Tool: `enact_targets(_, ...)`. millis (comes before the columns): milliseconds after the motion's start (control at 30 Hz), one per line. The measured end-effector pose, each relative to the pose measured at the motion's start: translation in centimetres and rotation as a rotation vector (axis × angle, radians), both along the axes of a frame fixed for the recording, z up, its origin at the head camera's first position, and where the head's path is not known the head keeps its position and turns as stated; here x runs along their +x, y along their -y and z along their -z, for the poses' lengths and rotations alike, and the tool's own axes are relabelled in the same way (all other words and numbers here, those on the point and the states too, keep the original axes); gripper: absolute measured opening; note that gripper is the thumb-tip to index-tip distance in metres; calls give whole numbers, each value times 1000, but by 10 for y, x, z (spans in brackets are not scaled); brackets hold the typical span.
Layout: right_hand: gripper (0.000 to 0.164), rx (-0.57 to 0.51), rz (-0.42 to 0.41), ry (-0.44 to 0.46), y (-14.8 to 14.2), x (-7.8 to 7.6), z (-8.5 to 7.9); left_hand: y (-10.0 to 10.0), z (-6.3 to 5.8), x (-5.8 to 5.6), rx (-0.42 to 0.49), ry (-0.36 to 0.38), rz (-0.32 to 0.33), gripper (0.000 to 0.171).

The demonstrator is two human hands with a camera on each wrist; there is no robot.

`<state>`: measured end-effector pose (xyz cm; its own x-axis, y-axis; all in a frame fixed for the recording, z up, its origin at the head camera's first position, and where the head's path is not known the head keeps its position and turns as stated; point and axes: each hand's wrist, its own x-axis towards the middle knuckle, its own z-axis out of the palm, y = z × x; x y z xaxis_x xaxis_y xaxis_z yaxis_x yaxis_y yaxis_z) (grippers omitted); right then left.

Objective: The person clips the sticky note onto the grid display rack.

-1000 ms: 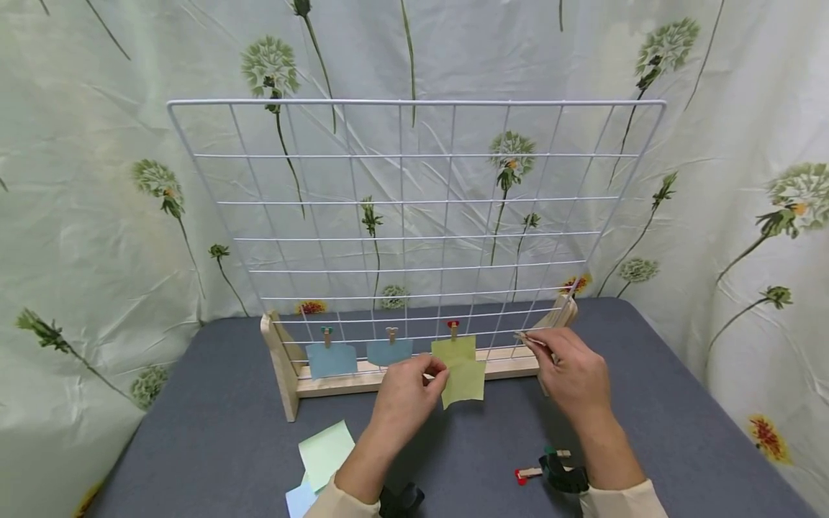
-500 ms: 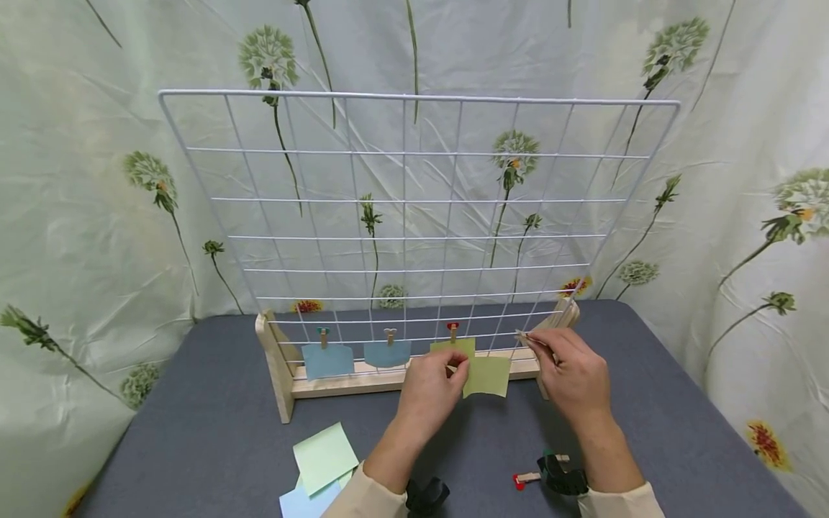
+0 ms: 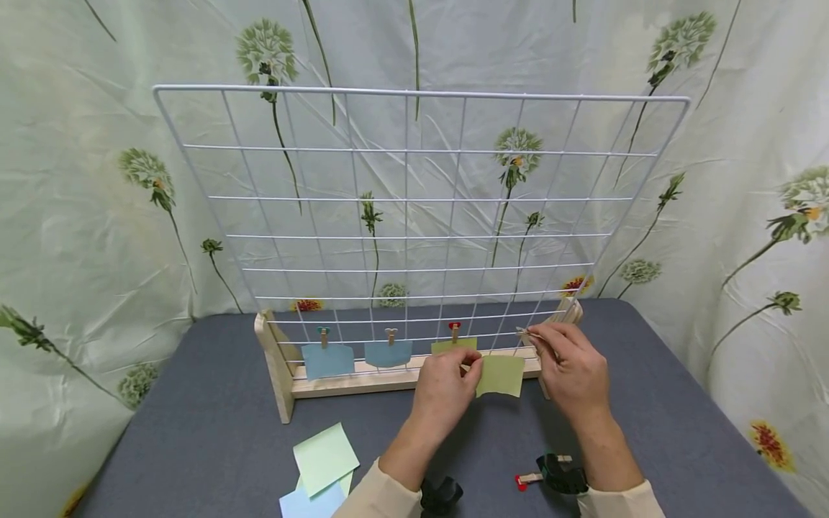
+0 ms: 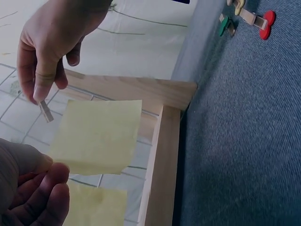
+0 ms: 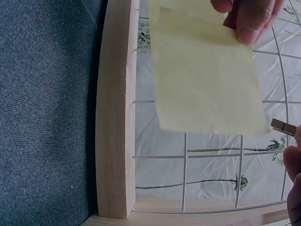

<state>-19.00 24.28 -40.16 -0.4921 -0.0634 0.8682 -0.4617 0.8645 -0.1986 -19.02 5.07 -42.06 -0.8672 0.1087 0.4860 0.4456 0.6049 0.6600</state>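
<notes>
My left hand point(image 3: 443, 385) pinches a yellow-green paper note point(image 3: 501, 375) by its upper left corner, in front of the lower part of a white wire grid point(image 3: 414, 93). To its right, my right hand point(image 3: 573, 367) pinches a small wooden clothespin point(image 5: 283, 127), whose tip points toward the note's upper right corner in the right wrist view. Behind the left hand, another yellow-green note point(image 3: 447, 346) hangs from the grid by a red-topped clothespin point(image 3: 455, 329), partly hidden. Further left, two blue notes point(image 3: 328, 361) hang from clothespins of their own.
The grid stands in a wooden base point(image 3: 363, 383) on a dark grey table. Loose light green point(image 3: 326, 458) and blue notes point(image 3: 314, 502) lie at the front left. Spare clothespins, one with a red top point(image 4: 267, 24) and one green point(image 4: 225, 26), lie near the right wrist.
My left hand has moved right with the yellow-green note, bringing it past the clipped one and closer to the clothespin. The right hand has stayed nearly in place.
</notes>
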Motion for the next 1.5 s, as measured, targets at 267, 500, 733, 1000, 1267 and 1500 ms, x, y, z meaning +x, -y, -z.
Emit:
enact_targets(267, 20, -12, -26, -16, 0, -2, 0, -8, 2, -3, -26, -49, -29, 5)
enact_targets(500, 19, 1, -24, 1, 1, -1, -2, -14, 3, -8, -46, -117, -55, 7)
enact_targets(733, 17, 5, -35, 11, 2, -1, -2, -21, 1, -14, -119, -187, -118, 6)
enact_targets(1000, 15, 57, -12, 37, 4, -4, 4, -27, 0, -17, -167, -222, -157, 5)
enact_targets(1267, 15, 72, 3, 21, 4, -8, 10, -31, 1, -19, -218, -289, -174, 4)
enact_targets(1500, 14, 48, 4, 21, 5, -11, 14, -33, -1, -20, -241, -310, -169, 4)
